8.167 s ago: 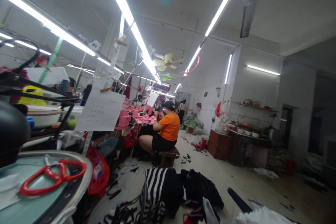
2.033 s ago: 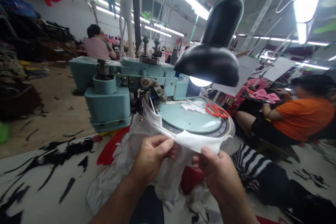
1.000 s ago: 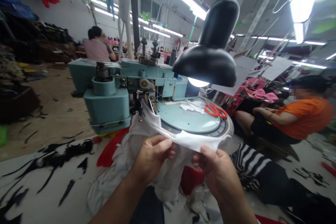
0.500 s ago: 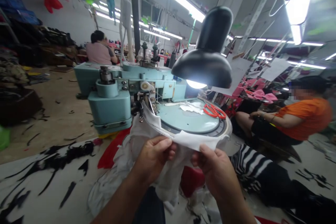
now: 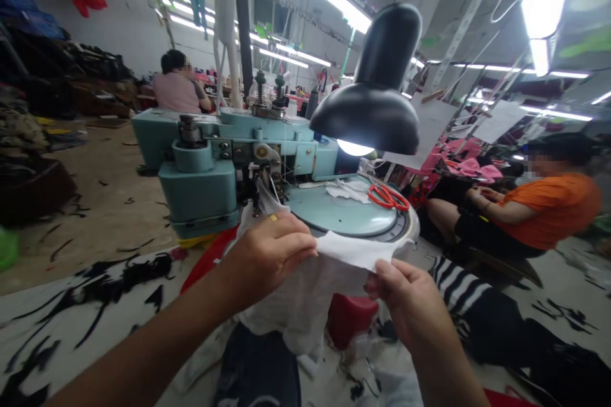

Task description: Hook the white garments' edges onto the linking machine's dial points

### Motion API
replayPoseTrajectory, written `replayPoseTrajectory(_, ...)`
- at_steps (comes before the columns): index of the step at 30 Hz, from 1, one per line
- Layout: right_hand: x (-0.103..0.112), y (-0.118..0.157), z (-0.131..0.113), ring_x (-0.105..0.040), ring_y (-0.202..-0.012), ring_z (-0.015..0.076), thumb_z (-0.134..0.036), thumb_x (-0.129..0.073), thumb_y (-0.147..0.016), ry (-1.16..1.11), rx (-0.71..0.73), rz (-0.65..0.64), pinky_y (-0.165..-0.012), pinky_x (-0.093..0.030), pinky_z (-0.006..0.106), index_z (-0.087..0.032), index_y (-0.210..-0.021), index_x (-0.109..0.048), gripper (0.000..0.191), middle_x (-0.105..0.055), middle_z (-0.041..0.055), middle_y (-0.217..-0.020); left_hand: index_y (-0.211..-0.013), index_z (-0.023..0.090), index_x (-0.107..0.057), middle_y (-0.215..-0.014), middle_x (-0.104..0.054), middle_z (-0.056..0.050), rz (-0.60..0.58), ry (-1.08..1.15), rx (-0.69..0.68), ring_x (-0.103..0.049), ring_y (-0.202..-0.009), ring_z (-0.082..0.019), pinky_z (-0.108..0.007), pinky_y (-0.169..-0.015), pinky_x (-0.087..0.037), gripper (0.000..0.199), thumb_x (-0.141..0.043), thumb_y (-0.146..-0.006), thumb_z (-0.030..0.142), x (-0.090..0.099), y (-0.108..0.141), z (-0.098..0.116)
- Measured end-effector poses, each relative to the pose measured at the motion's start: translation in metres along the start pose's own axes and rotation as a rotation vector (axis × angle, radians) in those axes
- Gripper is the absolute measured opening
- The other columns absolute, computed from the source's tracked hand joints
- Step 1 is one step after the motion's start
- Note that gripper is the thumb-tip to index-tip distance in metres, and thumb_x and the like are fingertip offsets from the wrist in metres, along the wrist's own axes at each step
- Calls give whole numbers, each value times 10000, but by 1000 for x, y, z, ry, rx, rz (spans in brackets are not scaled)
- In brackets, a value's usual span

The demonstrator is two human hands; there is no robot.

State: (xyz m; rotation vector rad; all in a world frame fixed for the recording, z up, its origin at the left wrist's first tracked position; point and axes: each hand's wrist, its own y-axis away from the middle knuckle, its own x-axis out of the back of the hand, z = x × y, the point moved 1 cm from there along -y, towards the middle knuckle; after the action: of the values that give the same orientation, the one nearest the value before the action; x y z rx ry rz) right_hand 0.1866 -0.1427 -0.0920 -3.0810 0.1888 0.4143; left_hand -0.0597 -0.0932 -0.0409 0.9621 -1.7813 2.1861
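My left hand [image 5: 272, 248] pinches the edge of a white knit fabric piece [image 5: 356, 251], close to the front rim of a round dial plate [image 5: 341, 213]. At the other end of the stretch, my right hand [image 5: 401, 286] grips the same edge between thumb and fingers. The fabric spans between both hands, with its lower part hanging below the plate. Its left part runs toward the needle area of a teal linking machine [image 5: 229, 159]. My left hand hides some of the rim there.
Red-handled scissors [image 5: 389, 197] and a white scrap [image 5: 348, 189] lie on the plate. A black lamp [image 5: 367, 117] hangs low over it. A person in orange [image 5: 548, 210] sits at right, another in pink [image 5: 176, 89] at far left. Black scraps [image 5: 105, 283] litter the floor.
My left hand has turned over, its back now upward, and covers more of the rim. My right hand has shifted slightly right, still on the fabric.
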Motion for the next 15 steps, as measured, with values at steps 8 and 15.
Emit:
replayPoseTrajectory(8, 5, 2, -8, -512, -467, 70, -373, -871, -668, -195, -38, 48, -538, -472, 194, -150, -600, -671, 307, -578, -23, -502, -963, 128, -699, -906, -697, -78, -60, 24, -137, -635, -850, -178, -314, -805, -554, 98, -689, -867, 111, -3, -5, -12)
replayPoseTrajectory(15, 1, -7, 1, -609, -527, 109, -449, -895, -627, -99, -176, -131, -529, -485, 199, -125, -712, -746, 367, -695, 50, -624, -944, 150, -696, -889, -697, -72, -61, 90, -130, -640, -834, -178, -312, -775, -558, 87, -714, -858, 148, -5, -5, -18)
